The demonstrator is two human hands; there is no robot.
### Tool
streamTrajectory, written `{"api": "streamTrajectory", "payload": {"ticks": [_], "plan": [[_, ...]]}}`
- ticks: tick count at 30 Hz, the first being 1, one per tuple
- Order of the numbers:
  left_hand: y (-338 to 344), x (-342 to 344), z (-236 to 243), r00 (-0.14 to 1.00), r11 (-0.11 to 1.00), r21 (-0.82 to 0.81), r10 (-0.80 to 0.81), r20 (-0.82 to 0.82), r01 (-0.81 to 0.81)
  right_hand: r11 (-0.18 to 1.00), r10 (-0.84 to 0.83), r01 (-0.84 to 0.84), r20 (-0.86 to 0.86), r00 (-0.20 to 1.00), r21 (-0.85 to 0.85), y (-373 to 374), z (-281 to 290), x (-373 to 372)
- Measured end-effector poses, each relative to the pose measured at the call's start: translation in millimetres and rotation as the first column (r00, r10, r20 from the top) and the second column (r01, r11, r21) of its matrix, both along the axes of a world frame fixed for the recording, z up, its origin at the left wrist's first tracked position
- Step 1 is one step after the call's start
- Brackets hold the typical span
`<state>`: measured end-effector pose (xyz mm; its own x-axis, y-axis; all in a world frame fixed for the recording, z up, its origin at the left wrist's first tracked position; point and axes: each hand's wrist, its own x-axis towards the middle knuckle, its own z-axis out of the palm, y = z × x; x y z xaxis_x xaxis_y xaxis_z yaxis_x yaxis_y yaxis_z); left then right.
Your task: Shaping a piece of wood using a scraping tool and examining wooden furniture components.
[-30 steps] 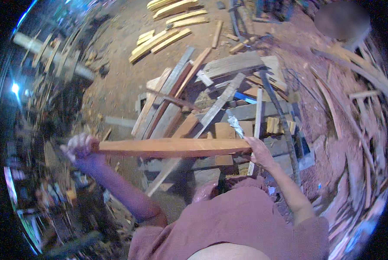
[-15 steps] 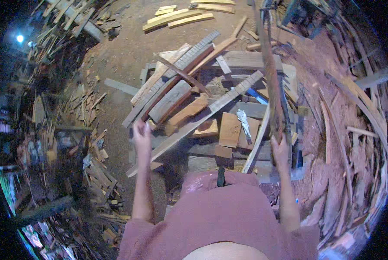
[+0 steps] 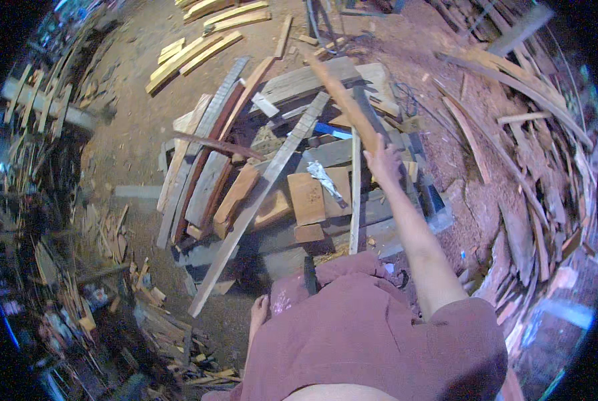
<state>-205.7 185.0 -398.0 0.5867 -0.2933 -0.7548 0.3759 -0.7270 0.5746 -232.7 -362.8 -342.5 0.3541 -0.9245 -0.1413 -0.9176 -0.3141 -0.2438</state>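
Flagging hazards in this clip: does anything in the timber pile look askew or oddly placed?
Yes. A long pale plank leans diagonally across the heap, its lower end on the dirt. A saw lies loose on a short board. The right hand holds a reddish strip out over the pile.

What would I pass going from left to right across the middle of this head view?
Scrap wood heap → long pale plank → flat wooden block → thin upright strip → right hand holding a reddish stick → curved offcuts.
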Motion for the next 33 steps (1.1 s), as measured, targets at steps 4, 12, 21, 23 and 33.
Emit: {"api": "streamTrajectory", "payload": {"ticks": [4,12,21,23,33], "plan": [[14.5,-11.2,-23.5,0.961,0.980,0.111,0.184,-0.205,-0.164,0.982,0.124,-0.107,0.100,0.987,-0.159,31.6,-9.2,-4.0],[29.6,-14.8,-52.9,0.892,0.959,0.092,0.284,-0.353,-0.269,0.921,-0.086,0.153,0.196,0.977,-0.359,-5.8,-17.4,-173.2],[37.8,-18.1,-75.5,0.794,0.924,0.048,0.352,-0.495,-0.379,0.979,-0.189,0.187,0.025,0.982,0.079,-7.5,-70.6,-245.3],[40.8,-16.2,-85.9,0.754,0.906,0.003,0.353,-0.554,-0.423,0.981,-0.187,0.187,-0.012,0.982,0.058,-7.6,-68.8,-240.7],[-102.5,65.9,103.5,0.963,0.990,-0.111,-0.055,0.262,0.086,0.986,0.089,-0.049,0.257,0.962,-0.158,3.4,37.0,-253.8]]}}
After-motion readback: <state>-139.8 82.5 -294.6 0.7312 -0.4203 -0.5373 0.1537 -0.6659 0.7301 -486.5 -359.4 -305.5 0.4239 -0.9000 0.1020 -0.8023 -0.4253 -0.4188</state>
